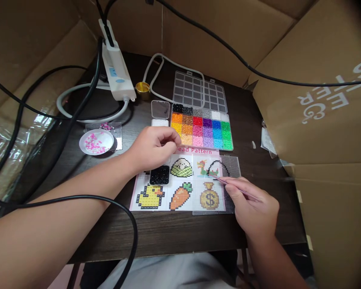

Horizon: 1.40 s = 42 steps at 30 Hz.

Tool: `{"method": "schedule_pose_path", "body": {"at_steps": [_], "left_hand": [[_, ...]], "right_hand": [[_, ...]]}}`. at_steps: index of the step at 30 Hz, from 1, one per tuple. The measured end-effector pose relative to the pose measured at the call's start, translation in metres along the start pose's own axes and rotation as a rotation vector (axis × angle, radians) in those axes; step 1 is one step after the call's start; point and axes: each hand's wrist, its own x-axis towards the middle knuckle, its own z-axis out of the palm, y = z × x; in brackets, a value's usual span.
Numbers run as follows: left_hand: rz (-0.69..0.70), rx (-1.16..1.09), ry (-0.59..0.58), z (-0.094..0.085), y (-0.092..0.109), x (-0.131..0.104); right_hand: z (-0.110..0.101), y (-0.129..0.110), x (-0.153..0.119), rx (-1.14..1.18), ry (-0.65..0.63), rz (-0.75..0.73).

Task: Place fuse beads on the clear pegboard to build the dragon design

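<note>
My right hand [252, 204] pinches pink tweezers [243, 192], whose tips touch a clear pegboard [233, 166] beside an arc of black beads [218, 161]. The pegboard lies over the right part of a printed bead pattern sheet [167, 196]. My left hand [156, 146] is closed, thumb and forefinger together, above the sheet's top left; what it pinches, if anything, is too small to name. Just below it sits a small box of black beads [159, 175]. A sorted tray of coloured beads [203, 128] stands behind the sheet.
At the left, a white dish [88, 149] of pink and white beads overlaps another pegboard [118, 130]. A power strip [120, 76], gold cup [142, 90] and open tray lid [186, 88] are at the back. Black cables [135, 228] cross the near left; cardboard walls [204, 40] surround the table.
</note>
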Motion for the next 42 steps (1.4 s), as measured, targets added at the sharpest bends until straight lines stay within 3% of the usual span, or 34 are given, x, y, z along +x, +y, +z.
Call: {"method": "schedule_pose_path", "body": {"at_steps": [42], "left_hand": [[0.016,-0.014,0.006,0.0011,-0.002,-0.0001]], "right_hand": [[0.0001,0.0008,0.0003,0.047,0.013,0.007]]}}
